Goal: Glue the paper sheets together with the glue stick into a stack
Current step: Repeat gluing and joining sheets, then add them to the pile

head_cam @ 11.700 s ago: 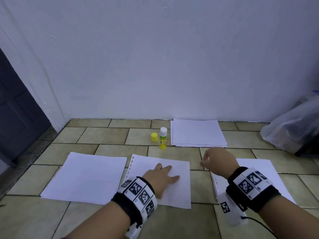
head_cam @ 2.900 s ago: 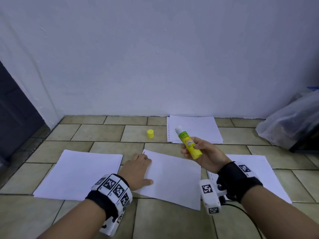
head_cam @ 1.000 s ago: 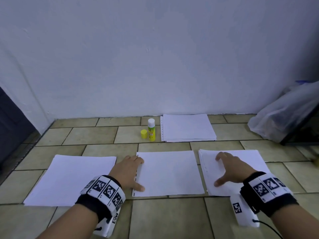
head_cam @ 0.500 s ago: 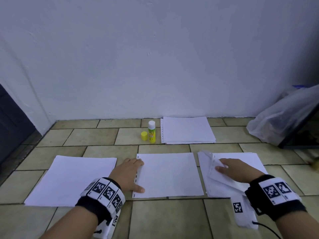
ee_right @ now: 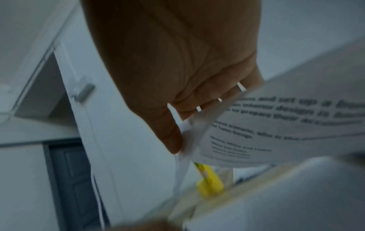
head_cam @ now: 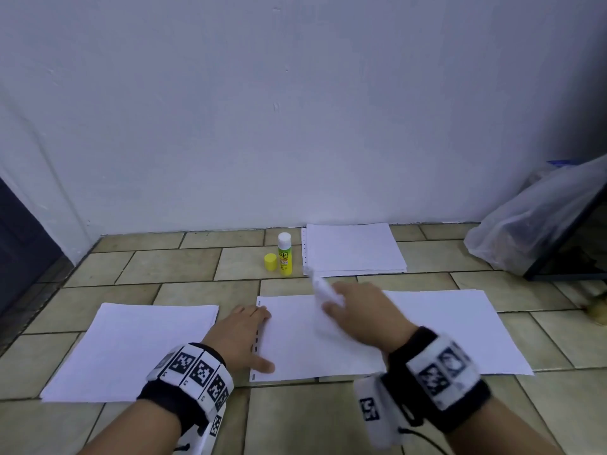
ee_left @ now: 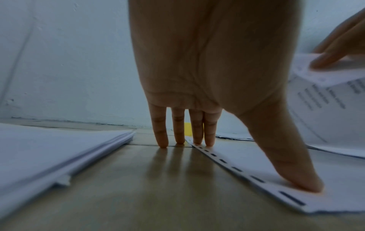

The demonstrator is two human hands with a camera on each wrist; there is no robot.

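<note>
Fingers (ee_right: 199,107) of the right hand (head_cam: 364,318) have carried the lifted sheet (ee_right: 276,125) over the middle sheet (head_cam: 295,349).

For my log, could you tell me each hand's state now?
Left hand: open, pressing the middle sheet.
Right hand: pinching a printed sheet.

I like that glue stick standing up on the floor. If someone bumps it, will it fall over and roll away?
Probably yes. The glue stick is tall, narrow and stands upright on its small base, so a nudge would likely tip it. It is round, so on the smooth tiles it could roll. Its cap is off beside it.
</note>
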